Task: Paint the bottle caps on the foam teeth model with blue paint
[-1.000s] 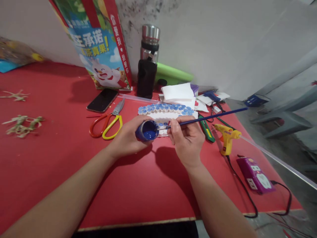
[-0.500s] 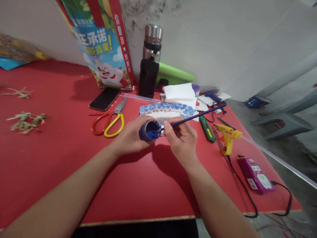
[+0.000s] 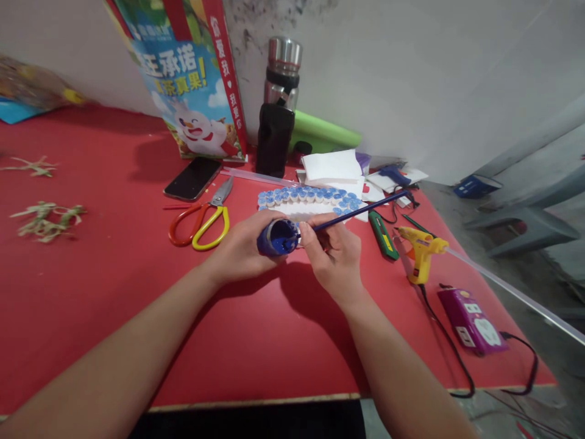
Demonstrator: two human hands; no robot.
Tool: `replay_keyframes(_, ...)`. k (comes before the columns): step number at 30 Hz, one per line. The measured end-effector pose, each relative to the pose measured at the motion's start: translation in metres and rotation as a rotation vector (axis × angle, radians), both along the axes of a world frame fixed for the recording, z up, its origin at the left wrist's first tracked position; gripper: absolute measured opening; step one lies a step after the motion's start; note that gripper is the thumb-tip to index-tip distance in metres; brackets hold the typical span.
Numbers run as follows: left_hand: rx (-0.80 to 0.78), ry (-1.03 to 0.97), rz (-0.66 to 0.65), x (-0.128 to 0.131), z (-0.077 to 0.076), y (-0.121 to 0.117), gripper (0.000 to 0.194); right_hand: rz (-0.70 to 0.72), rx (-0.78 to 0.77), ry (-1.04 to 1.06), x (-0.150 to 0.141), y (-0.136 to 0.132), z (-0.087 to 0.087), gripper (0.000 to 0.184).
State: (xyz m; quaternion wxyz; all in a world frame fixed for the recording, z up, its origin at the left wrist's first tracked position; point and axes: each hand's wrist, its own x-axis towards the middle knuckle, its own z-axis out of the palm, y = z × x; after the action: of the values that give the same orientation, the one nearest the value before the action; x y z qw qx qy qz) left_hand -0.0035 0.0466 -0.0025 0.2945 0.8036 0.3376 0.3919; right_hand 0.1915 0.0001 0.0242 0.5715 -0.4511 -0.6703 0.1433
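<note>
My left hand (image 3: 242,248) is wrapped around a small jar of blue paint (image 3: 270,239), tilted so its mouth faces right and toward me. Between the thumb and fingers of my right hand (image 3: 336,256) is a dark blue paintbrush (image 3: 361,210). Its tip is inside the jar's mouth, and its handle points up to the right. Behind both hands lies a white piece edged with rows of blue-topped rounds (image 3: 315,194); my hands hide its near part.
Left of the hands lie scissors (image 3: 211,213) and a phone (image 3: 192,178). A paper bag (image 3: 196,91) and a flask (image 3: 278,110) stand at the back. To the right are a green utility knife (image 3: 382,235), a yellow glue gun (image 3: 419,250) and a purple power box (image 3: 473,320) with cables.
The brush has shifted slightly, its handle end moving left and its tip now near the jar's right rim. Both hands keep their grips. The view has shifted slightly.
</note>
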Motion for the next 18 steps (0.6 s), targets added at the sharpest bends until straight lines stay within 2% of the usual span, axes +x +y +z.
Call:
replay_keyframes(12,0.006,-0.024,-0.010,0.0003,0.0015,-0.0002,0.053,-0.003,-0.009,-0.002,0.0001,-0.0020,0.0003,0.016)
replay_keyframes(18,0.002,-0.014,0.010,0.0013,0.0015,-0.0002,0.049,-0.050,-0.018,0.112,0.0051,-0.0012,-0.0027,0.016)
